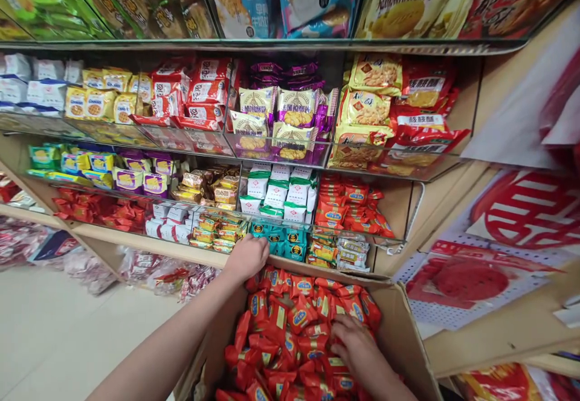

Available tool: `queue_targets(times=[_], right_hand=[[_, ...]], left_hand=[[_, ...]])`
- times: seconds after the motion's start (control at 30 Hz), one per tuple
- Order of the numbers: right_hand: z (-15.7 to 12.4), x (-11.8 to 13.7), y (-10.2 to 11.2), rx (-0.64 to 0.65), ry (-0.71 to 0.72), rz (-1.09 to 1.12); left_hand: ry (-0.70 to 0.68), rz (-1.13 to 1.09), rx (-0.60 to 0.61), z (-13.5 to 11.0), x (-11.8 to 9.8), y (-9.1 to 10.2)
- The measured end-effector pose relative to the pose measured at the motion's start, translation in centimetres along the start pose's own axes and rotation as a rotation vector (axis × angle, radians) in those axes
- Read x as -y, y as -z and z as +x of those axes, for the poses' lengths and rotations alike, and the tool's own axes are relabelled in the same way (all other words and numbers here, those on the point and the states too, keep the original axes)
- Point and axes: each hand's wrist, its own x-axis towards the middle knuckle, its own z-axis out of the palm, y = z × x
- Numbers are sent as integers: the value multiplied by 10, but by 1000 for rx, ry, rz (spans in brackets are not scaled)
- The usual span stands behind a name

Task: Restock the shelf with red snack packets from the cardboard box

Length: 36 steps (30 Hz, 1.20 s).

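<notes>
A cardboard box [403,328] full of small red and orange snack packets [290,322] stands below the shelves. My left hand [247,257] grips the box's far left rim, fingers curled over the edge, just under the teal packets [283,238] on the lowest shelf. Inside the box, my right hand [356,343] rests on the red packets at the right side, with its fingers bent down among them. Whether it holds a packet is hidden.
Glass-fronted shelves [272,147] hold several rows of snack packs: matching red packets [348,205], white-green packs [276,192], yellow and purple biscuits [272,120]. Bagged goods [149,271] lie on the floor at left. Red paper decorations [498,250] hang at right.
</notes>
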Motion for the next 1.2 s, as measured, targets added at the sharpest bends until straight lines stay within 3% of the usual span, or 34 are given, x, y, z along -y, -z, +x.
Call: queue_targets(times=[0.1, 0.17, 0.27, 0.33, 0.4, 0.5, 0.6, 0.83, 0.93, 1.07, 1.13, 1.2], right_hand=[[-5, -6, 11, -249, 27, 319], [-5, -6, 21, -434, -67, 568], [1, 4, 36, -659, -200, 911], [6, 15, 42, -753, -227, 1041], [10, 24, 43, -814, -231, 1111], [15, 30, 35, -855, -229, 1246], [16, 24, 21, -827, -204, 1335], [14, 13, -7, -598, -172, 1268], [11, 17, -4, -559, -145, 1282], [3, 22, 17, -424, -49, 1148], [0, 23, 35, -493, -73, 1056], [4, 24, 59, -742, -129, 1040]], left_hand=[[-11, -23, -3, 1, -2, 6], [-68, -149, -26, -1, -14, 13], [-107, -707, 15, -9, -53, 22], [-51, -1162, 232, -18, -86, 24], [-48, -1480, 456, -27, -116, 20], [79, -1713, 526, -35, -138, 8], [206, -1742, 512, -39, -135, -7], [171, -1633, 466, -45, -117, -30], [197, -1669, 394, -45, -117, -34], [151, -1697, 346, -43, -114, -28], [193, -1666, 291, -40, -110, -24], [243, -1648, 273, -37, -107, -22]])
